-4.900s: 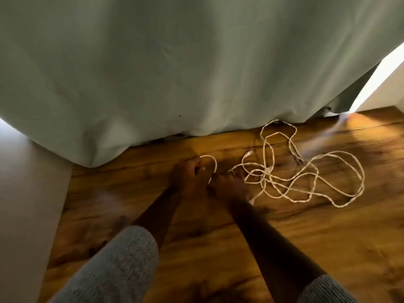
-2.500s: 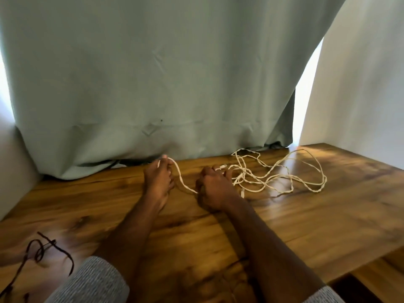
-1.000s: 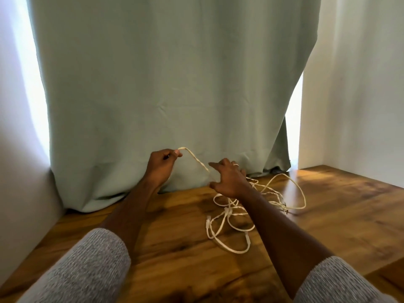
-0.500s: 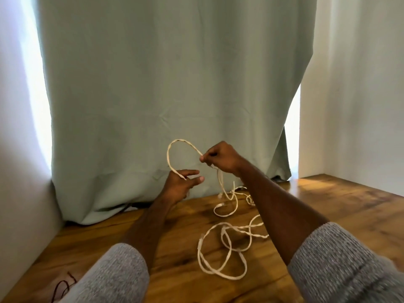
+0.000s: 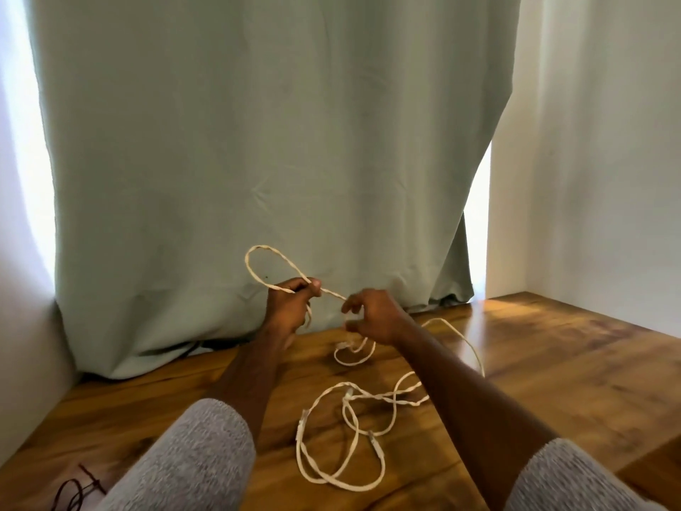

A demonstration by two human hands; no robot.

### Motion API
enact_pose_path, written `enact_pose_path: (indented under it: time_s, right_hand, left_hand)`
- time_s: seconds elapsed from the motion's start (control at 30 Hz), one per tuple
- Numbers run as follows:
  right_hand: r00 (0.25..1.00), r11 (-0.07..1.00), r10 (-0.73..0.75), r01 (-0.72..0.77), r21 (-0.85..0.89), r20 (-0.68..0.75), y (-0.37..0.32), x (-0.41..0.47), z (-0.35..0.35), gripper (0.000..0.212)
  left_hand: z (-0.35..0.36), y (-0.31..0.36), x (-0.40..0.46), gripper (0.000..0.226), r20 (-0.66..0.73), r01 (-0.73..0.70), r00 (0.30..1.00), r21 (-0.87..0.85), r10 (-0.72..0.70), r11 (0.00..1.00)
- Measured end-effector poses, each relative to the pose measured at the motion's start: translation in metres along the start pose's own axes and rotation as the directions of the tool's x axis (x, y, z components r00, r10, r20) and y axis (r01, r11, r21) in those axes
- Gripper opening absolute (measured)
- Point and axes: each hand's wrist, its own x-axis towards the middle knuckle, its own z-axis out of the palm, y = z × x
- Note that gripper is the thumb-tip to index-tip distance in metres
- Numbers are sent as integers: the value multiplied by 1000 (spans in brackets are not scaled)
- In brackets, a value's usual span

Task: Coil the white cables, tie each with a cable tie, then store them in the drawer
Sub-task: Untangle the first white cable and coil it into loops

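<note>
Left hand (image 5: 289, 307) is raised above the tabletop (image 5: 534, 381), its fingers and thumb curled round the white cable (image 5: 341, 440) where a single loop closes; that loop stands up in front of the pale green curtain (image 5: 258, 142). From the pinch, a short run of cable crosses to the right hand (image 5: 372, 315), which hovers just beside the left. The right hand's fingers are bent around the strand, though the view there is soft and how firmly they close on it is hard to judge. Below the right hand the cable drops to the wood and spreads in loose, overlapping loops, part of it hidden behind the right forearm, with one long arc reaching out toward the right. Both forearms are bare, with grey sleeves (image 5: 191, 459) pushed up. At the near left edge of the tabletop lies a thin dark cord (image 5: 72, 496), well apart from the white cable.
</note>
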Motion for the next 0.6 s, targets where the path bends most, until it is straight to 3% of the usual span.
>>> enact_pose_path:
  time_s: [0.07,0.1,0.17,0.23,0.33,0.43,0.5,0.6]
  right_hand:
    - [987,919,159,-161,-360,-33,24,-7,2,29]
    - [969,884,232,-248,-396,-90,34,-9,-1,25]
    - [946,886,302,-325,-331,-122,50,-11,-8,21]
    - [955,925,282,-297,-236,-94,55,-11,-10,28]
    - [946,962,264,-273,-21,-190,54,-12,-1,41]
    - [921,960,271,-238,147,-279,57,-11,8,25]
    - [921,971,230,-199,129,-314,55,-8,9,12]
    - [952,964,267,-263,41,-152,57,-2,10,36]
  left_hand:
    - [-8,0,8,9,-23,-16,1000,-31,15,999]
    - [-13,0,12,9,-27,-26,999,-47,25,999]
    - [-21,1,19,10,-30,-27,999,-60,25,998]
    - [-25,2,24,13,-28,-21,999,-69,19,997]
    - [-23,6,25,14,-22,-21,1000,-153,17,988]
    - [-15,12,20,15,9,-8,1000,-230,10,973]
    - [-11,18,18,14,39,-12,999,-257,23,966]
    - [-5,23,19,13,63,-17,997,-296,37,955]
